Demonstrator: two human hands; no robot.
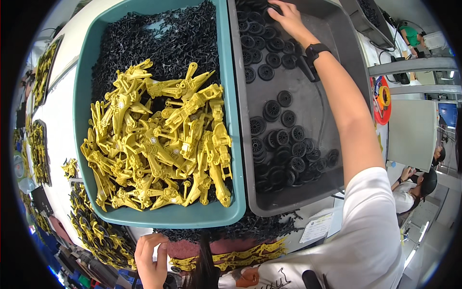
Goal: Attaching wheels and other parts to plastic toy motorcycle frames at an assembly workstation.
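Note:
My right hand (290, 20) reaches to the far end of the grey tray (293, 207), its fingers closed around a black spoked wheel at the picture's top edge. More loose black wheels (272, 110) lie in that tray in two groups, far and near. My left hand (151, 257) is at the near side, below the teal tray (168, 222). Its fingers curl and the thumb comes close to the index finger; whatever they pinch, if anything, is too small to tell. Yellow plastic parts (154, 139) are heaped in the teal tray, over small black pieces (159, 43).
A black corded tool (307, 69) lies under my right wrist. Along the near edge are spilled black pieces (231, 226), a row of yellow parts (231, 260) and a paper sheet (317, 227). Yellow-and-black assemblies (98, 226) stand at left. Another person (414, 190) sits at right.

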